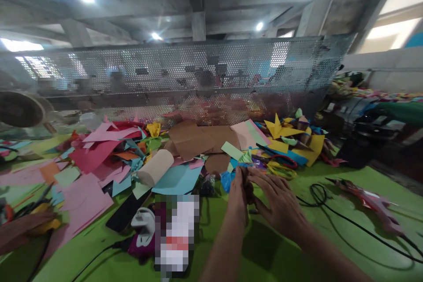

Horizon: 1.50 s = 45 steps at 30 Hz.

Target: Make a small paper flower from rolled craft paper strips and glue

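Observation:
Both hands are close together above the green table, right of the middle. My left hand [238,191] is closed around a small brown piece [248,187], mostly hidden by the fingers. Beside it my right hand [272,191] has its fingers extended and close together, the fingertips near the brown piece; whether they grip it is unclear. Just left of the hands lies some crumpled blue material [226,181]. Behind them are a pale green folded paper [245,157] and scissors with red-and-black handles [286,161].
A pink glue gun [373,202] with a black cable lies right. Left are a cardboard roll [156,167], black phone [127,211], purple power strip [142,244] and paper scraps. Another person's hand [28,227] is far left. A perforated metal screen [198,79] stands behind.

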Each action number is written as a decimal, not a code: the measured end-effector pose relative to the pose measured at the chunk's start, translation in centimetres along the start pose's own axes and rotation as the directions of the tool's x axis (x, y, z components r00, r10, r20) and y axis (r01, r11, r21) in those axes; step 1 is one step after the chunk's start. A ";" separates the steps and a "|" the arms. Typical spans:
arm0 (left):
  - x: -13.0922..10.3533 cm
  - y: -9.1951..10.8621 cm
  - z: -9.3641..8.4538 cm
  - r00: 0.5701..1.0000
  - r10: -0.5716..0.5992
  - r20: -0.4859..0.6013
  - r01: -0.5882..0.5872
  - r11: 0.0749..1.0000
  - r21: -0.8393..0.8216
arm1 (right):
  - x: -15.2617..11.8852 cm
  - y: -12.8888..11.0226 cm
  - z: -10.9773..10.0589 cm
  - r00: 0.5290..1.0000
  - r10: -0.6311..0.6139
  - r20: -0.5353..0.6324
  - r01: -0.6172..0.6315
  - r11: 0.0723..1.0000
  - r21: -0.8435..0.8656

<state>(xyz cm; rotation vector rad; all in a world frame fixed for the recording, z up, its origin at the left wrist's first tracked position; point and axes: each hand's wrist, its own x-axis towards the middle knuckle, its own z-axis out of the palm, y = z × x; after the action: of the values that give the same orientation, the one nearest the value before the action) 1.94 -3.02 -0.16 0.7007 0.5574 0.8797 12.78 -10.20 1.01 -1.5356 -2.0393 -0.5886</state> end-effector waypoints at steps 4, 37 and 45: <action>-0.1 -0.1 0.0 1.000 0.004 -0.003 -0.004 1.000 -0.005 | -0.1 0.1 0.0 1.000 -0.005 -0.026 0.005 1.000 0.010; -0.5 0.7 0.5 0.999 -0.005 0.042 0.000 0.993 0.114 | -0.1 0.8 -0.2 0.996 0.020 -0.081 -0.019 1.000 0.020; -0.3 0.4 0.2 1.000 -0.014 -0.006 0.014 0.996 0.086 | -0.1 0.7 0.0 0.999 0.023 -0.039 -0.023 1.000 0.001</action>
<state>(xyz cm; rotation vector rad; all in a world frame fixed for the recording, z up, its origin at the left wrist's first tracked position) 1.73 -3.17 0.32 0.7721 0.6070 0.8487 13.51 -10.11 0.94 -1.5338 -1.9901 -0.6038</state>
